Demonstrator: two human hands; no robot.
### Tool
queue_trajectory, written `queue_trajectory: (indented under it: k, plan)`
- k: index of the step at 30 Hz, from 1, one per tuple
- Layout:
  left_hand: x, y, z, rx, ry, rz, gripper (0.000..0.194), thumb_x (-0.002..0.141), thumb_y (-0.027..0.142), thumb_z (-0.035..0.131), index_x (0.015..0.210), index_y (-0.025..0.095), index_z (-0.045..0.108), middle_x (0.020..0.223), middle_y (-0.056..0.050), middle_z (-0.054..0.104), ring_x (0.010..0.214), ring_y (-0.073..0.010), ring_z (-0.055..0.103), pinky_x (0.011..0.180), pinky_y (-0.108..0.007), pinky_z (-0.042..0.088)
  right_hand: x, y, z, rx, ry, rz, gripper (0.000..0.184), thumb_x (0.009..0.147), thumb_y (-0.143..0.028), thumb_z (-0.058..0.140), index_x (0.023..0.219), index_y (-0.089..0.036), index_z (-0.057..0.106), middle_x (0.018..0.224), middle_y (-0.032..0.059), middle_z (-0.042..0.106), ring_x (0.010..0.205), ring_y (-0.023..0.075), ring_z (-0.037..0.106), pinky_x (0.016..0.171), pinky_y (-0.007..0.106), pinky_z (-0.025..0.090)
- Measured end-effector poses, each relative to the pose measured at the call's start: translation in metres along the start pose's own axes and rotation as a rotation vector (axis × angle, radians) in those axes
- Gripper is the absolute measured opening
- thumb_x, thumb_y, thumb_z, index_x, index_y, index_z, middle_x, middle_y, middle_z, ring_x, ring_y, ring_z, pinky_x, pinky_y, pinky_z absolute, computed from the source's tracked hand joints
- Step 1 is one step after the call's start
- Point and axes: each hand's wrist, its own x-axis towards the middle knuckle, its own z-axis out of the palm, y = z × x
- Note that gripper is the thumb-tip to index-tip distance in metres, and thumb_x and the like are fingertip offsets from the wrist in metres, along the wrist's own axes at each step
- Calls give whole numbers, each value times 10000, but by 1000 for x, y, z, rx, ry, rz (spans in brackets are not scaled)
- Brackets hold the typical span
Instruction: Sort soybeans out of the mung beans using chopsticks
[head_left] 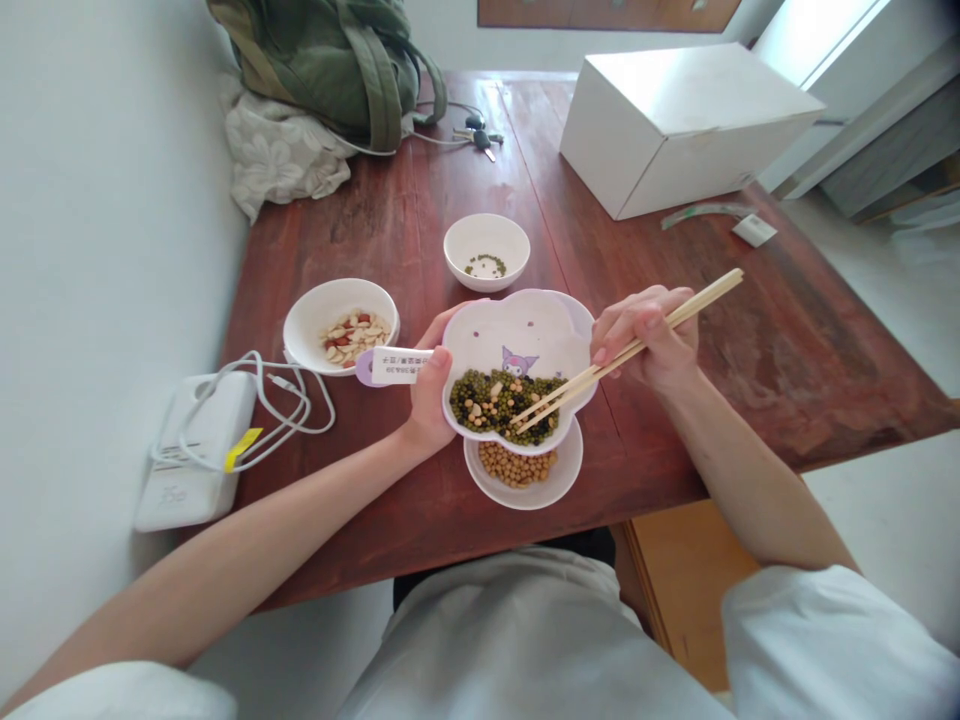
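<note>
Purple-rimmed bowl (487, 335), its printed label (400, 366) upside down, sits in left fingers (433, 374) while right fingers (619, 322) hold chopsticks (583, 379).

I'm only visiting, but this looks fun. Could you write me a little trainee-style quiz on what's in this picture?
1. True or false: the left hand holds the scalloped dish while the right hand holds the chopsticks.

2. Which bowl stands lowest in the picture?
A) the bowl of nuts
B) the bowl of tan beans
C) the bowl with a few green beans

3. Fill the gap: the keys lie between the green bag and the white ____.

Key: 1. True. 2. B. 3. Box.
</note>
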Motion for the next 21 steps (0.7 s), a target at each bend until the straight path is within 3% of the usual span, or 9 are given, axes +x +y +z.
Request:
queue_trajectory:
  k: [11,16,21]
  plan:
    - [1,-1,1,-39,21,-14,553,973,700,659,1295,270,794,1294,-129,842,1420,-447,721,1155,-594,628,4,1,-3,9,-66,-76,650,1084,-626,630,630,-200,816,449,46,631,306,113,493,311,243,293]
    - [2,1,2,-43,-4,-16,483,968,677,693,1247,301,813,1303,-114,842,1446,-444,704,1167,-570,621,6,-3,-2,108,-223,-219,562,1140,-472,592,737,-144,807,487,10,606,352,85,462,370,231,293]
    - [4,-2,0,-81,-35,30,507,1016,657,648,1293,256,788,1329,-126,830,1338,-422,764,1132,-577,622,2,-26,4,-78,-318,-196,557,1128,-569,603,794,-154,764,631,16,649,477,85,512,486,243,361]
